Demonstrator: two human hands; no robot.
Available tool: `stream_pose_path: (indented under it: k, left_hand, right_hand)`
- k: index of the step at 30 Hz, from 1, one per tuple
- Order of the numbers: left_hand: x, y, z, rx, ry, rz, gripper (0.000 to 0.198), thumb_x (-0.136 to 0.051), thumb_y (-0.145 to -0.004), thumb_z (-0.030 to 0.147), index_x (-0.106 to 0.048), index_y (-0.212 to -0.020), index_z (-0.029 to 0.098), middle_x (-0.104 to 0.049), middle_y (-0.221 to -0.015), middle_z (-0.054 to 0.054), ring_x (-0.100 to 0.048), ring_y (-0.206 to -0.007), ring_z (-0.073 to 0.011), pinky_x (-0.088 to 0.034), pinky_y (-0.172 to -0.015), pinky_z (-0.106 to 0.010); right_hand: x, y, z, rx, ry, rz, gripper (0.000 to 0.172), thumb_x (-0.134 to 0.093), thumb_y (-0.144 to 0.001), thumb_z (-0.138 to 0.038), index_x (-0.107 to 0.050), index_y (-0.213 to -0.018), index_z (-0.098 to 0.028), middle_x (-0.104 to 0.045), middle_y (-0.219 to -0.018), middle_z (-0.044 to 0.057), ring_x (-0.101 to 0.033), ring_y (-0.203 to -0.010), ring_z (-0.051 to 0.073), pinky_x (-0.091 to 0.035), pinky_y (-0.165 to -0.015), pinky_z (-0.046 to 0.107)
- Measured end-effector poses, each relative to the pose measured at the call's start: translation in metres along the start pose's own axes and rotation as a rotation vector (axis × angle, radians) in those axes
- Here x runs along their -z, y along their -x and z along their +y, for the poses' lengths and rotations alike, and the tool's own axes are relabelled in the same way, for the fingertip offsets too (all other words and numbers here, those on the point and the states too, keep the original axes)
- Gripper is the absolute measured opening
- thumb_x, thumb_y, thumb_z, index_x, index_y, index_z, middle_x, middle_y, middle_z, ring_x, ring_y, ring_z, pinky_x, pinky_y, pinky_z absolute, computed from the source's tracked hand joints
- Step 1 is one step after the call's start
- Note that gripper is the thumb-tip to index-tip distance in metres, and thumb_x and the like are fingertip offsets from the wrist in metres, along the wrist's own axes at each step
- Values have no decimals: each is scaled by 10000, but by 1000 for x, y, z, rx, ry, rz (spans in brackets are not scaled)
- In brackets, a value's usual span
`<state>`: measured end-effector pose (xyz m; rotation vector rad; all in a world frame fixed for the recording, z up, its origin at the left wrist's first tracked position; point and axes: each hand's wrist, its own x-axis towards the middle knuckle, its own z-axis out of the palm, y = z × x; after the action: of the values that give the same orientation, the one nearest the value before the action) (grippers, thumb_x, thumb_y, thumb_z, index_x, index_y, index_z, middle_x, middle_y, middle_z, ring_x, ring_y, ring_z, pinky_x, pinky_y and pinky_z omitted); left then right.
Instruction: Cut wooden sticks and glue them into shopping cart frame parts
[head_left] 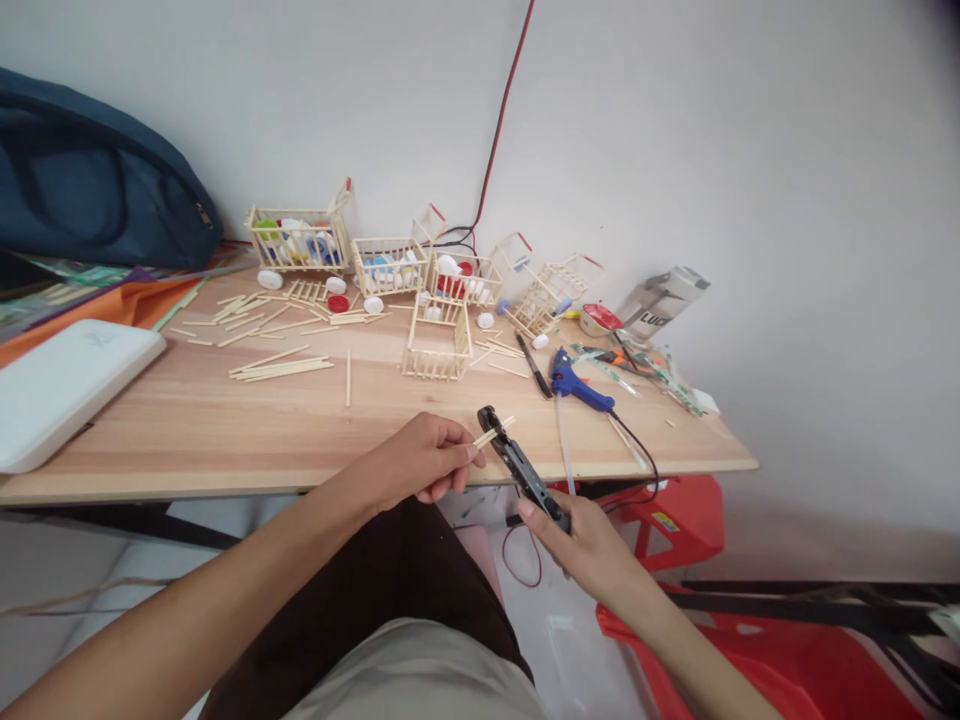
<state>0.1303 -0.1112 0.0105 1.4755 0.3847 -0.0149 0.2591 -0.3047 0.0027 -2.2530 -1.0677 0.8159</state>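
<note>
Between its thumb and fingers, my left hand [439, 458] pinches a few thin wooden sticks [486, 437] near the table's front edge. My right hand [577, 535] is wrapped around a dark hand cutting tool [525, 475], whose head lies across the sticks. Whether its jaws are closed on them I cannot make out. Behind my hands stands a small open frame [437, 350] built from the same sticks. Loose sticks [281, 368] lie to the left of it, with one single stick [348, 378] set apart.
Several stick-built miniature carts [300, 245] with white wheels line the wall. Right of the frame lie a black marker [534, 367] and a blue glue gun [581, 382] with its cord hanging over the edge. A white box-like device [75, 385] and a blue bag [97, 180] occupy the left.
</note>
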Motion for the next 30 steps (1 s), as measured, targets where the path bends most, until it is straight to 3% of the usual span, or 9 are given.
stream_pose_path:
  k: [11, 19, 22, 27, 30]
  left_hand:
    - [-8, -4, 7, 7, -17, -16, 218, -534, -785, 324, -589, -829, 118, -502, -505, 55, -320, -338, -25, -194, -338, -146]
    - [-9, -7, 5, -23, -114, -3, 184, -494, -800, 288, -596, -826, 137, -502, -491, 58, -322, -333, -46, -207, -359, -174]
    - [-9, -7, 4, -61, -206, 48, 201, -481, -809, 297, -596, -740, 148, -496, -472, 51, -338, -358, -63, -242, -397, -194]
    - [-11, -5, 8, -216, -457, 225, 279, -504, -779, 258, -564, -527, 155, -473, -480, 26, -400, -487, -95, -274, -490, -214]
    - [-11, -5, 10, -223, -400, 271, 251, -516, -773, 275, -580, -560, 159, -464, -479, 32, -404, -477, -99, -272, -487, -216]
  right_hand:
    - [-16, -4, 8, 101, -94, 155, 459, -462, -820, -577, -288, -578, -228, -236, -570, -51, -241, -533, 98, -200, -495, 252]
    - [-29, -7, 22, 114, -79, 201, 474, -454, -849, -581, -314, -569, -226, -311, -519, -46, -313, -507, 104, -235, -487, 253]
    - [-24, -6, 17, 76, -70, 141, 467, -440, -868, -584, -351, -583, -225, -382, -492, -38, -379, -492, 116, -279, -484, 252]
    - [-12, -3, 9, 14, -111, -98, 473, -403, -880, -612, -517, -696, -191, -574, -624, 15, -534, -595, 153, -411, -590, 276]
    - [-8, 0, 5, -11, -76, -88, 483, -390, -881, -621, -524, -704, -192, -576, -622, 18, -527, -590, 157, -407, -588, 284]
